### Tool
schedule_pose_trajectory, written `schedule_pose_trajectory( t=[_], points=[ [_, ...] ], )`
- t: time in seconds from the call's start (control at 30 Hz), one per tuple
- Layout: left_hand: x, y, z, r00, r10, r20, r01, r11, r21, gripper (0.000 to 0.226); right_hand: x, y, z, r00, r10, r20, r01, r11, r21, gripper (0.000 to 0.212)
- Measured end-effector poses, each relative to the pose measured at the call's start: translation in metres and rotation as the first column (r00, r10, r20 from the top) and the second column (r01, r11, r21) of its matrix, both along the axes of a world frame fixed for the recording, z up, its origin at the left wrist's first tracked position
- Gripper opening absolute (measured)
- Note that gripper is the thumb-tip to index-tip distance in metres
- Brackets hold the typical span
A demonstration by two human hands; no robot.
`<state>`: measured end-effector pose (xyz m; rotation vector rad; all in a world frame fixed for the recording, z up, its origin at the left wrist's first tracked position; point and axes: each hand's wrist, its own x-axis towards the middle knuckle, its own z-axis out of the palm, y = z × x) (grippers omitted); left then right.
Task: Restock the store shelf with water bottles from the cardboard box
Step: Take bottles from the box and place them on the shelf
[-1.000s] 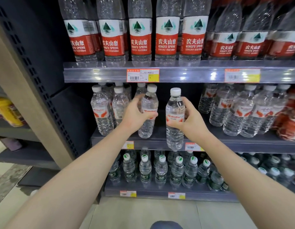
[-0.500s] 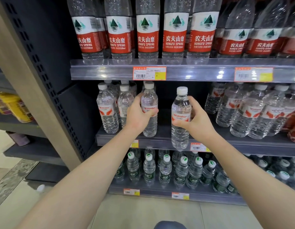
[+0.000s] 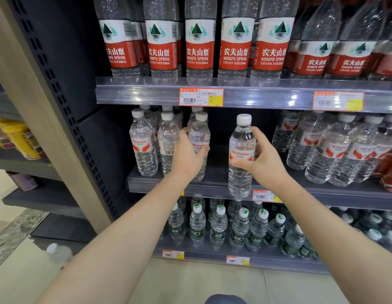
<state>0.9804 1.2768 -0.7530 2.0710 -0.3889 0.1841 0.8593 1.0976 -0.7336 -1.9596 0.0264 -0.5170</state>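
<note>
My right hand gripped a Wahaha bottle; my left hand clasped another bottle, probably seated; the gap between wanted an upright placement.

The top-shelf red-label bottles are cut off at the upper edge, so their caps cannot be seen. The price tag carries print too small to read, and the one at the right is blurred. The left hand covers the lower label of its bottle. Far-right bottles smear into red blur. A bottle on the floor is out of focus.
</note>
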Motion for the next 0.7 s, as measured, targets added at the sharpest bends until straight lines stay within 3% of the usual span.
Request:
schedule_pose_trajectory(
  t=[0.13, 0.23, 0.4, 0.7],
  points=[
    [-0.009, 0.0, -0.001, 0.988, 0.091, 0.127, -0.122, 0.958, 0.261, 0.071, 0.005, 0.003, -0.003, 1.0, 0.014, -0.027, -0.014, 0.999, -0.029, 0.068],
    [-0.012, 0.002, -0.004, 0.981, 0.114, 0.159, -0.162, 0.93, 0.329, 0.089, 0.009, 0.005, -0.004, 1.0, 0.015, -0.026, -0.015, 1.0, -0.021, 0.069],
    [-0.02, -0.004, -0.014, 0.979, 0.167, 0.114, -0.195, 0.929, 0.314, 0.101, 0.013, 0.007, -0.007, 1.0, 0.014, -0.02, -0.014, 1.0, -0.012, 0.068],
    [-0.015, -0.008, -0.022, 0.977, 0.172, 0.125, -0.19, 0.97, 0.149, 0.092, 0.017, 0.004, -0.006, 1.0, 0.013, -0.008, -0.013, 1.0, -0.01, 0.068]
  ],
)
